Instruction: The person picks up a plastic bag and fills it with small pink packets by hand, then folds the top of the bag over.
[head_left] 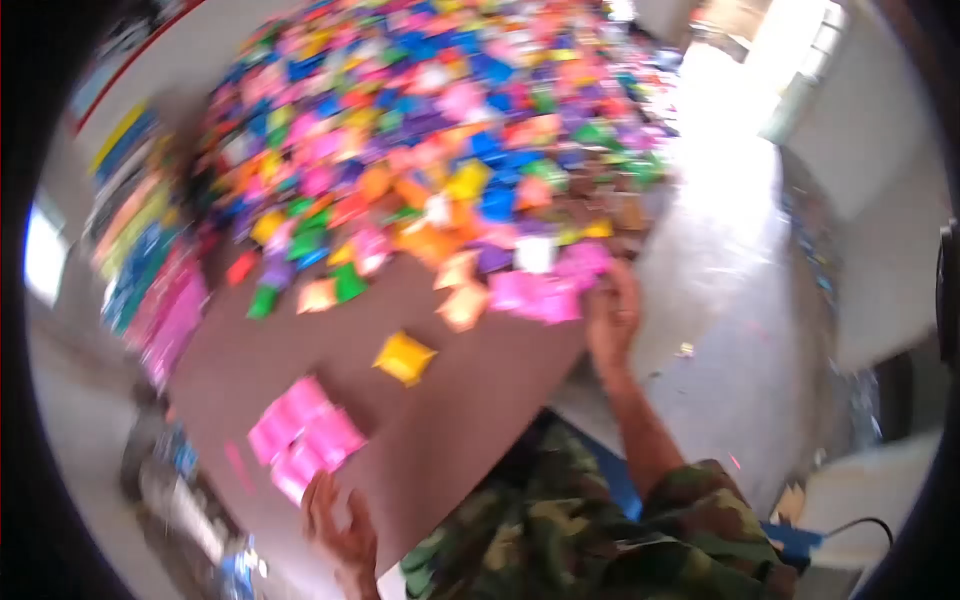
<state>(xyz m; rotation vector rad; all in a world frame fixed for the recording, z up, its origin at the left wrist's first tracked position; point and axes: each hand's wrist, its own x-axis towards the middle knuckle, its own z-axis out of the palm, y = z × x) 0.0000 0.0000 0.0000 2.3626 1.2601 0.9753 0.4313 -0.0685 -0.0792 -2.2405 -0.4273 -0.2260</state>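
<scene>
My left hand [342,530] is at the near edge of the brown table, its thumb apart from its fingers. Just beyond its fingertips lies a block of several bright pink packets [305,435] set side by side. My right hand [612,310] is at the table's right edge, beside a group of pink packets [540,290]; its fingers are blurred, so whether it grips one cannot be made out. Between the two pink groups a single yellow packet [404,358] lies on the tabletop.
A large heap of small packets in many colours [430,130] covers the far part of the brown table [460,400]. Stacked coloured bundles [150,250] stand along the left. Scraps lie on the grey floor [710,350] at the right. The whole view is blurred.
</scene>
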